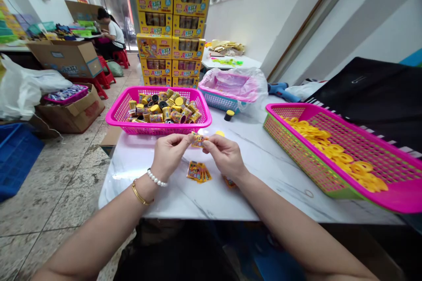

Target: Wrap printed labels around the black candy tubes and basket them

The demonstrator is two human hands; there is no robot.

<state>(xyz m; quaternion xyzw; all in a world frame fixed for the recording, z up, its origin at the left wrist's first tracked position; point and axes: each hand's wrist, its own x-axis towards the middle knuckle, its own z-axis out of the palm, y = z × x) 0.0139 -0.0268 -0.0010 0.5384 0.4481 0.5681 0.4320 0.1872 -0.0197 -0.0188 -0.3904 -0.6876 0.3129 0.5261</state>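
Left hand and right hand are together, fingertips of both clamped on one small printed yellow packet, held above the marble worktop. Fanned stack of like packets lies at six o'clock from the hands. Pink basket of printed canisters stands at twelve o'clock; green-and-pink basket of yellow rings at three o'clock.

Both forearms extend forward from the near edge of view and converge at centre: left forearm, right forearm. The left hand and right hand are bare and raised, with thumbs and fingers pinched, the two hands just apart.
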